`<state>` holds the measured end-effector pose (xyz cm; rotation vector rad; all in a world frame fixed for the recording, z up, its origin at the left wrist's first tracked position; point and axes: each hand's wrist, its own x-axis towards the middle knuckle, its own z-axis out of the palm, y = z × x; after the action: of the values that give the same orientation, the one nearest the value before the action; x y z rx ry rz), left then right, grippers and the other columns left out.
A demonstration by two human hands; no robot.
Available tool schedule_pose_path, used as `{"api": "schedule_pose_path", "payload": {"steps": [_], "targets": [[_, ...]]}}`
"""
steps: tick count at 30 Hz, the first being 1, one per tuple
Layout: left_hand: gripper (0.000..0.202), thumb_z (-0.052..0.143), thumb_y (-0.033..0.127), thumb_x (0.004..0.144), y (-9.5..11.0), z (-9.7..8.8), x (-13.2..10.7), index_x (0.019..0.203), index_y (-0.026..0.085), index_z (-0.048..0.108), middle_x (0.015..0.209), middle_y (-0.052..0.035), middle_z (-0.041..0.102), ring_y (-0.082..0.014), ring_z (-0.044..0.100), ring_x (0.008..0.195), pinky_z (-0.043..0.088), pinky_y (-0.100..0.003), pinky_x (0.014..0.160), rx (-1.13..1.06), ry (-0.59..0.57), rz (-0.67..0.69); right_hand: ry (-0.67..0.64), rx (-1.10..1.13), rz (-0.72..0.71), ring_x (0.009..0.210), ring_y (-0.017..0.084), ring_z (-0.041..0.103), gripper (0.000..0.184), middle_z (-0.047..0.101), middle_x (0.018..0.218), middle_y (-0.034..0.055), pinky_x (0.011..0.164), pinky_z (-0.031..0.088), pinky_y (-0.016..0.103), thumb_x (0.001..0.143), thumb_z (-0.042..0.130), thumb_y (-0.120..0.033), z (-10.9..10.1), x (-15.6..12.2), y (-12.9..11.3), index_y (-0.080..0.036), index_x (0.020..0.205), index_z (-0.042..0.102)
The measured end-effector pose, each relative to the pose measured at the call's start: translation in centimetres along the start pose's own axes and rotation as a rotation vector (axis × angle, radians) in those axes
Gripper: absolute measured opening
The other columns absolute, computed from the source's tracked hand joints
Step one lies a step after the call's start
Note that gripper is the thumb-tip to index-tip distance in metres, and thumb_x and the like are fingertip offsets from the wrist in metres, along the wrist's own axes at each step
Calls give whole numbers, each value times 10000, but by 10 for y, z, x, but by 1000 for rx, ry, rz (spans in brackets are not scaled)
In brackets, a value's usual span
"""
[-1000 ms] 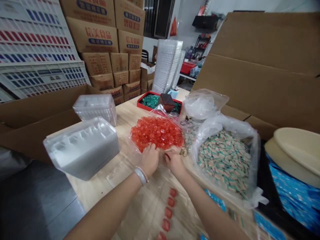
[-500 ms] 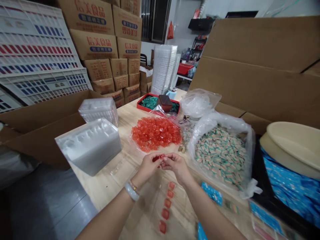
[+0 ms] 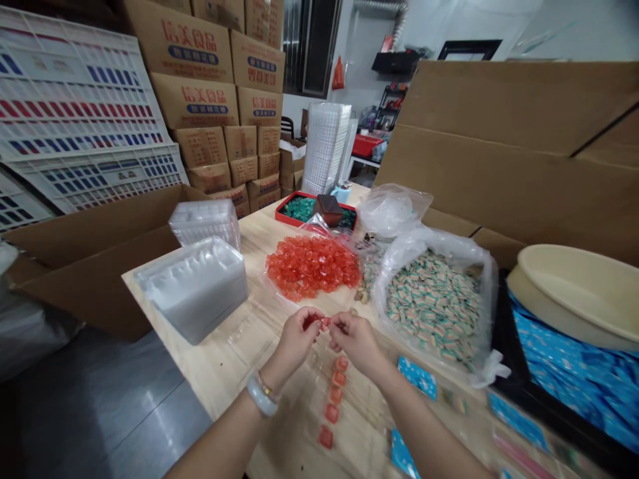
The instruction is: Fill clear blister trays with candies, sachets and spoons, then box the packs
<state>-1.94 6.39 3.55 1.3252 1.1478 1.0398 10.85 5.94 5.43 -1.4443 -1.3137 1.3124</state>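
Between my left hand [image 3: 299,339] and my right hand [image 3: 357,342], a small red candy [image 3: 325,323] is pinched in the fingertips. Part of it is hidden by my fingers. Beyond them, a heap of red translucent candies [image 3: 313,266] lies on a clear plastic bag. Just below my hands, several red candies [image 3: 333,396] form a row in a clear moulded tray [image 3: 279,379] on the wooden table [image 3: 224,372]. To the right, a plastic bag [image 3: 433,306] holds many green-and-cream striped pieces.
Stacked clear plastic trays [image 3: 194,289] stand left of my hands. At the back are a red tray of green candies [image 3: 315,209] with a dark brown box [image 3: 329,209] on it and a crumpled plastic bag [image 3: 392,209]. Cardboard boxes [image 3: 200,100] rise behind the table, and a cream basin [image 3: 574,286] sits right.
My hands have moved from the edge of the red heap back toward me and now pinch a red candy between them. The view has shifted slightly, with the table appearing lower and further right.
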Motion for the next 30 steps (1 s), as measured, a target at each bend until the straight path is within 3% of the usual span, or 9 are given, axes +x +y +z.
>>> {"api": "schedule_pose_path", "payload": {"steps": [4, 7, 9, 11, 14, 17, 23, 27, 30], "targets": [[226, 382, 96, 743, 11, -2, -14, 853, 168, 565, 827, -37, 529, -143, 491, 798, 392, -280, 731, 322, 4, 276, -46, 59, 48, 323, 75, 436, 106, 443, 384, -81, 349, 350, 187, 615, 489, -274, -2, -7, 0, -178, 580, 463], [252, 377, 122, 763, 18, -4, -24, 897, 178, 582, 816, -40, 511, -144, 485, 769, 387, -267, 694, 410, -27, 295, 54, -52, -8, 317, 68, 394, 66, 420, 393, -82, 335, 313, 184, 613, 475, -237, -1, -11, 4, -183, 575, 468], [221, 405, 197, 776, 20, -5, -26, 878, 170, 599, 786, -38, 521, -142, 485, 734, 382, -255, 659, 383, -31, 232, 83, -138, -72, 340, 65, 387, 48, 425, 424, -73, 345, 308, 185, 606, 478, -208, 0, -15, 5, -181, 568, 489], [216, 442, 282, 767, 20, -7, -25, 767, 152, 614, 696, -18, 520, -132, 474, 671, 370, -238, 615, 293, -82, 140, 15, -147, -89, 362, 65, 388, 58, 432, 438, -67, 361, 313, 186, 611, 478, -206, 3, -20, 2, -179, 566, 500], [292, 465, 368, 741, 21, -11, -24, 592, 134, 555, 503, 44, 396, -85, 375, 504, 299, -202, 490, 99, -268, -49, -111, -35, -23, 355, 61, 382, 88, 417, 424, -76, 365, 309, 184, 621, 496, -252, 5, -27, -5, -176, 578, 489], [302, 468, 398, 726, 22, -17, -26, 578, 138, 510, 469, 72, 308, -61, 268, 445, 215, -196, 435, -11, -376, -157, -168, 112, 57, 328, 50, 368, 142, 407, 417, -88, 353, 295, 178, 607, 536, -298, 5, -32, -10, -173, 582, 472], [250, 508, 328, 691, 24, -23, -45, 528, 138, 497, 519, 53, 383, -70, 328, 513, 249, -198, 499, 6, -241, -105, -228, 185, 114, 325, 45, 356, 153, 407, 412, -86, 355, 296, 173, 623, 555, -293, 11, -44, -8, -159, 592, 489], [233, 554, 359, 652, 12, -20, -73, 593, 139, 502, 505, 63, 361, -51, 280, 456, 182, -192, 448, -363, -151, -398, -206, 34, -104, 550, 101, 504, 137, 537, 638, -8, 520, 413, 222, 703, 532, -295, 24, -63, 6, -177, 773, 538], [229, 584, 348, 634, -4, -18, -93, 653, 137, 498, 524, 67, 351, -35, 264, 440, 136, -182, 433, -690, -133, -579, -192, -168, -278, 706, 133, 526, 178, 550, 795, 28, 635, 430, 251, 727, 527, -245, 35, -73, 18, -207, 899, 556]]}}
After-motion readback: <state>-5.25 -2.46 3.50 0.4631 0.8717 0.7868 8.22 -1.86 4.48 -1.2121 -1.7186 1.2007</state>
